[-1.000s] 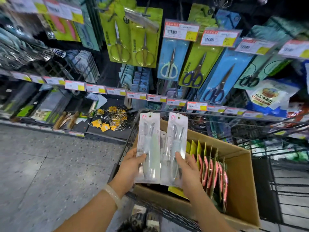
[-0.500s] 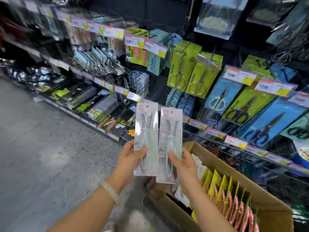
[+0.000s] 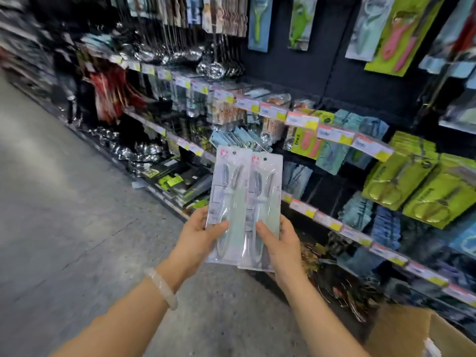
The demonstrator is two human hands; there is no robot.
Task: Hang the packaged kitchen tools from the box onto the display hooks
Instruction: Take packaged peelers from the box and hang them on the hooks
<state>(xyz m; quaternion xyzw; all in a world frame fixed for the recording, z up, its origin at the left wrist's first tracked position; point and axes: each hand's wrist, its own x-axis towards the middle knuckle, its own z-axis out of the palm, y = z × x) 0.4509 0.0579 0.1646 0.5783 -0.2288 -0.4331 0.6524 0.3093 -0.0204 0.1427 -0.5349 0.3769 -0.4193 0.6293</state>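
Note:
Two clear packs of pale green kitchen tools stand upright side by side in front of me. My left hand [image 3: 199, 234] grips the lower part of the left pack [image 3: 228, 191], thumb across its front. The right pack [image 3: 265, 199] is held the same way by my right hand [image 3: 279, 244]. Each pack has a hang hole at its top. Behind them the display wall carries hooks with green scissor packs [image 3: 401, 181] and peeler packs [image 3: 258, 21]. Only a corner of the cardboard box [image 3: 401, 331] shows at the bottom right.
Shelf rails with red and yellow price tags [image 3: 332, 132] run diagonally across the display. Steel ladles [image 3: 211, 65] hang at the upper left, with metal bowls [image 3: 134, 150] lower down. Grey floor [image 3: 64, 215] opens to the left.
The view has swung left and up along the display, so the box has slid to the bottom right corner. Both hands still hold the two packs, now raised a little toward the shelves.

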